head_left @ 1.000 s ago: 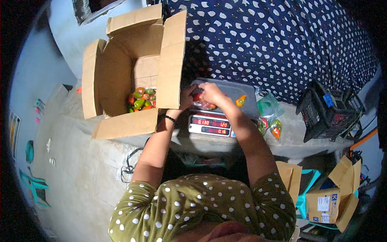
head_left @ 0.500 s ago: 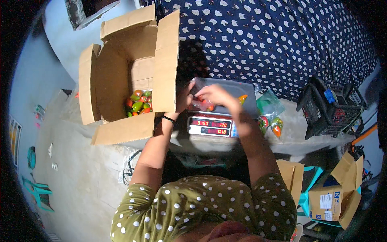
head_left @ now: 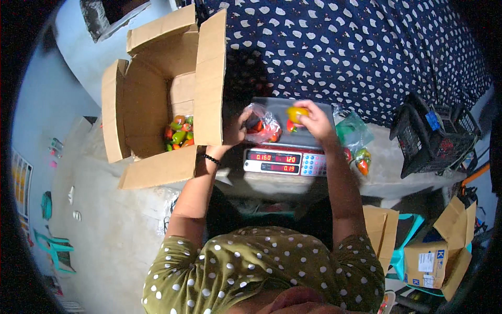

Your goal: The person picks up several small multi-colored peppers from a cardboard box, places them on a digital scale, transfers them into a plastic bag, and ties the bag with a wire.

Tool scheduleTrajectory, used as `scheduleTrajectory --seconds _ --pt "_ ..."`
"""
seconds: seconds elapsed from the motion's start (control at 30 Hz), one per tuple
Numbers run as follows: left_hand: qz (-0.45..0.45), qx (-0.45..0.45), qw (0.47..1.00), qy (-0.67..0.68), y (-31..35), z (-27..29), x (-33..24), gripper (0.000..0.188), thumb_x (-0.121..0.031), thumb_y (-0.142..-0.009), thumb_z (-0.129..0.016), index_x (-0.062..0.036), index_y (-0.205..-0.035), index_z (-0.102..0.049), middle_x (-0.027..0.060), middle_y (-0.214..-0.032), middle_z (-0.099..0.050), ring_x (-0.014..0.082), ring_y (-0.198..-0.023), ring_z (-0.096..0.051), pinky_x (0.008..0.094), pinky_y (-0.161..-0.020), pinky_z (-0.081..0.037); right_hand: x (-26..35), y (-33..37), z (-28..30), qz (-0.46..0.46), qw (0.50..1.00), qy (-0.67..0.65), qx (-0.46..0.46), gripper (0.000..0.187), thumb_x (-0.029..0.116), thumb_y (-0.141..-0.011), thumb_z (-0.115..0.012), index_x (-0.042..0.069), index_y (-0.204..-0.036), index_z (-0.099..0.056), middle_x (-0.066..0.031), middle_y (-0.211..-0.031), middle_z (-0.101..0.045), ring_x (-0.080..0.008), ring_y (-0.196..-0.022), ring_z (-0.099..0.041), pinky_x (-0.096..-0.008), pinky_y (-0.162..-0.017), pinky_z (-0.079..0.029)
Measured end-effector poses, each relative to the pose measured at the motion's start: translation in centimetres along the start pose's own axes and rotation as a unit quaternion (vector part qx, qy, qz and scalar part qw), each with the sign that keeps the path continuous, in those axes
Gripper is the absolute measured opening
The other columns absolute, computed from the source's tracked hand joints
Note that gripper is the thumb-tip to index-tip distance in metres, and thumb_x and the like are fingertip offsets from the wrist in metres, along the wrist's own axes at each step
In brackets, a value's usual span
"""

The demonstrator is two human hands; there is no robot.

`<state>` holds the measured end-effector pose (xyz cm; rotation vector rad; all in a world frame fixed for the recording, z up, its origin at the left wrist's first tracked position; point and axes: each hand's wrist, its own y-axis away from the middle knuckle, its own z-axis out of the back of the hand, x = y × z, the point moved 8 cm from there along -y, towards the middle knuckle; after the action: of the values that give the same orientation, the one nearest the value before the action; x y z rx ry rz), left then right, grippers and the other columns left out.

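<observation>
1. At far left in my view, the cardboard box (head_left: 146,94) stands with its flaps spread; mixed peppers (head_left: 179,135) lie on its floor.
2. Right of it, the left hand (head_left: 238,128) is in shadow. I make out its fingers gathered on the left edge of a clear plastic bag (head_left: 264,123); the exact grip is hard to read.
3. That bag, with red peppers (head_left: 273,137) inside, is over the left part of the scale (head_left: 308,140). Its red readout has risen slightly over the last half second.
4. The right hand (head_left: 318,124) was at the bag a moment ago; now it is apart from it, fingers pinched narrow around a yellow pepper (head_left: 298,114). I judge this pepper is outside the bagged lot.
5. Just below shows a red pepper (head_left: 291,126); I cannot tell whether it is held too.
6. Farther right on the worktop (head_left: 384,162) are a greenish bag (head_left: 353,131), bagged peppers (head_left: 363,163) nearer me, and a black crate (head_left: 434,138).
</observation>
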<state>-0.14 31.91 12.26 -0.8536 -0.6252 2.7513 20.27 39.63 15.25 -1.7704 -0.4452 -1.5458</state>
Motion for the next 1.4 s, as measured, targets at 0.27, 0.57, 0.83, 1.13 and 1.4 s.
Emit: scheduleTrajectory --seconds 0.27,0.57,0.83,1.13,1.4 --pt "-0.062 -0.017 0.989 0.132 -2.3 0.5 -4.9 0.062 0.008 -0.065 -0.041 0.0001 -0.126 -0.036 0.0194 -0.130 -0.036 0.0268 -0.124 -0.030 0.0301 -0.104 -0.021 -8.5 -6.6 -7.3 0.019 0.921 0.387 0.027 0.027 0.015 -0.076 -0.053 -0.002 -0.097 -0.055 -0.0198 -0.095 -0.057 -0.0302 -0.088 -0.056 -0.0363 -0.078 -0.043" --pt "0.081 -0.073 0.967 0.231 -2.5 0.8 -1.2 0.067 0.008 -0.066 -0.038 -0.0053 -0.131 -0.030 0.0127 -0.136 -0.029 0.0210 -0.127 -0.025 0.0269 -0.103 -0.019 -0.5 -4.1 0.4 0.119 0.890 0.404 -0.174 0.024 0.007 -0.075 -0.055 0.014 -0.098 -0.061 -0.0153 -0.091 -0.060 -0.0301 -0.085 -0.058 -0.0361 -0.073 -0.048" --pt "0.096 -0.091 0.955 0.266 -5.9 0.7 -2.6 0.064 0.012 -0.065 -0.039 0.0024 -0.128 -0.031 0.0126 -0.131 -0.038 0.0188 -0.121 -0.035 0.0232 -0.100 -0.023 -8.5 -1.7 3.7 -0.010 0.833 0.529 -0.162 0.031 0.013 -0.067 -0.062 0.012 -0.097 -0.056 -0.0196 -0.095 -0.055 -0.0371 -0.092 -0.052 -0.0415 -0.082 -0.042" --pt "0.090 -0.021 0.964 0.248 -5.9 0.9 -3.8 0.063 0.010 -0.062 -0.045 0.0055 -0.124 -0.037 0.0188 -0.128 -0.039 0.0213 -0.121 -0.036 0.0256 -0.099 -0.027 1.0 -6.4 -6.0 0.147 0.851 0.488 0.124 0.022 0.015 -0.071 -0.053 0.006 -0.090 -0.060 -0.0156 -0.086 -0.056 -0.0316 -0.077 -0.055 -0.0372 -0.070 -0.044" --pt "0.043 -0.033 0.968 0.246 -4.7 0.5 -4.1 0.067 0.013 -0.061 -0.041 0.0028 -0.126 -0.035 0.0161 -0.130 -0.037 0.0208 -0.122 -0.034 0.0250 -0.100 -0.024 -7.6 -6.8 -8.4 -0.028 0.887 0.448 0.105 0.023 0.021 -0.069 -0.058 0.003 -0.083 -0.059 -0.0209 -0.084 -0.060 -0.0379 -0.082 -0.057 -0.0419 -0.068 -0.045"
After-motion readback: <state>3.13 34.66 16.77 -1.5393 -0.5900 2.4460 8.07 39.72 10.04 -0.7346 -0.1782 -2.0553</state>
